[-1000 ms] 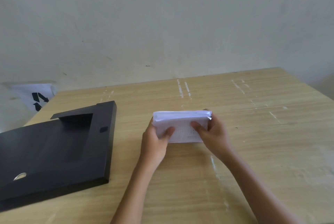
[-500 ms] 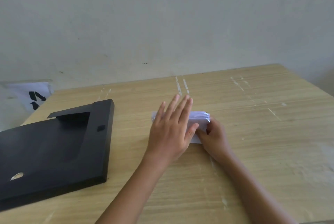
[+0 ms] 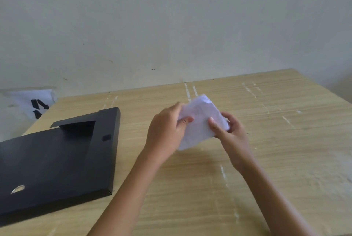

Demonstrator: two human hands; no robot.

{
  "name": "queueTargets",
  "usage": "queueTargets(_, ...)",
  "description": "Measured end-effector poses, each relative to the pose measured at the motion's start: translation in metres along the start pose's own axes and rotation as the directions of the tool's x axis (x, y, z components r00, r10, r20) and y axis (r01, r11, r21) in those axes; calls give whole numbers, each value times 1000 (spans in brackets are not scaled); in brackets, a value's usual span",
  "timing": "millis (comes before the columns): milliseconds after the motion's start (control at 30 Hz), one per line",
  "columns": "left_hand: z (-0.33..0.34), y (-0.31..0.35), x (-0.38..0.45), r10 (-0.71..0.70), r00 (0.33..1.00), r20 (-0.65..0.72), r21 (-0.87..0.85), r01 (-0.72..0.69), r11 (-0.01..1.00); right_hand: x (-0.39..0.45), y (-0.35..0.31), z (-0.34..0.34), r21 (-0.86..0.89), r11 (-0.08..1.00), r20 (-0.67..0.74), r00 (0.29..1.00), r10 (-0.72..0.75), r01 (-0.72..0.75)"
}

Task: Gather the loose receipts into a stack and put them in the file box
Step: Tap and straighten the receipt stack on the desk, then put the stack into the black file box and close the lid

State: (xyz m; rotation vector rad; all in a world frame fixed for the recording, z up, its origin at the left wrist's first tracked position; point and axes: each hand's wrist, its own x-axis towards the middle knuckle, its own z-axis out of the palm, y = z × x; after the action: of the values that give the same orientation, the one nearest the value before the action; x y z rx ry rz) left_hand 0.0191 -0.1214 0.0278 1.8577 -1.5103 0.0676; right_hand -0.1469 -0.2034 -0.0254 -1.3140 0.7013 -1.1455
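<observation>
A white stack of receipts (image 3: 200,123) is held tilted above the wooden table (image 3: 266,150), one corner pointing away from me. My left hand (image 3: 165,132) grips its left edge, thumb on top. My right hand (image 3: 230,131) grips its right side, thumb pressed on the top sheet. The black file box (image 3: 57,159) lies flat and closed on the table to the left of my hands, its flap towards the far end.
A white bag with black arrow marks (image 3: 36,104) sits beyond the table's far left corner. A pale wall rises behind the table. The table's right edge runs diagonally at the far right.
The stack lay flat under my left palm half a second ago. Now both hands hold it lifted off the table and turned at an angle.
</observation>
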Motion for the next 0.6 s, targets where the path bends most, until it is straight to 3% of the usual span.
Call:
queueTargets(100,7,1,-9,-232,972,-42,-513,178,839,0,-12,7,-83,994,117,992,-55,65)
queueTargets(200,28,-1,-21,-331,943,-39,-681,217,699,1,-12,19,-260,952,157,980,-122,160)
queueTargets(367,59,-5,-41,-460,888,15,-648,359,672,-10,10,37,-385,914,103,990,-98,130)
queueTargets(600,66,-4,-43,-499,866,-2,-493,434,754,-15,20,49,-409,901,60,990,-129,142)
